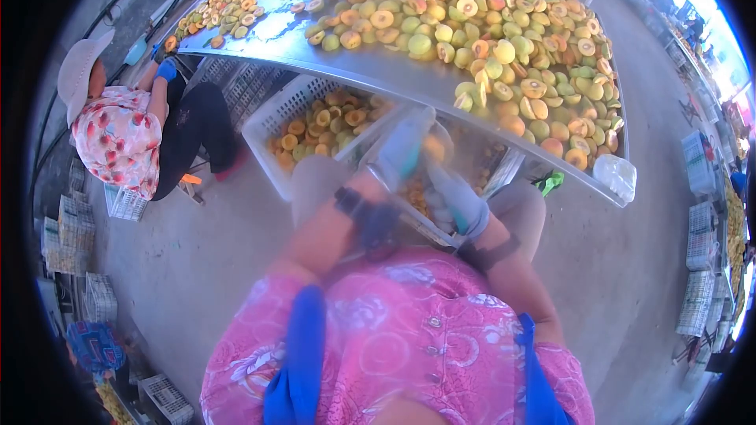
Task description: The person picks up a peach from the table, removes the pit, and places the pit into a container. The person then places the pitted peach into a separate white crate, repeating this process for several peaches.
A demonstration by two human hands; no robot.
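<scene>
My left hand [400, 149], in a pale blue and teal glove, is raised over the crates beneath the metal table's front edge. A blurred orange piece of fruit [435, 148], apparently an apricot, sits at its fingers. Close below on the right, my right hand [457, 201], in a grey-blue glove, points toward that fruit with fingers curled. Whatever it grips is smeared by motion. A white crate [260, 138] of fruit halves stands left of my hands. Another crate [504, 169] with fruit pieces lies under my hands, partly hidden by them.
Halved yellow-green fruit [504, 51] is heaped on the metal table [272, 43]. A clear plastic container [614, 177] is at its right corner. At left sits a co-worker [118, 138] in a blue glove. Stacked crates [699, 248] line the right side.
</scene>
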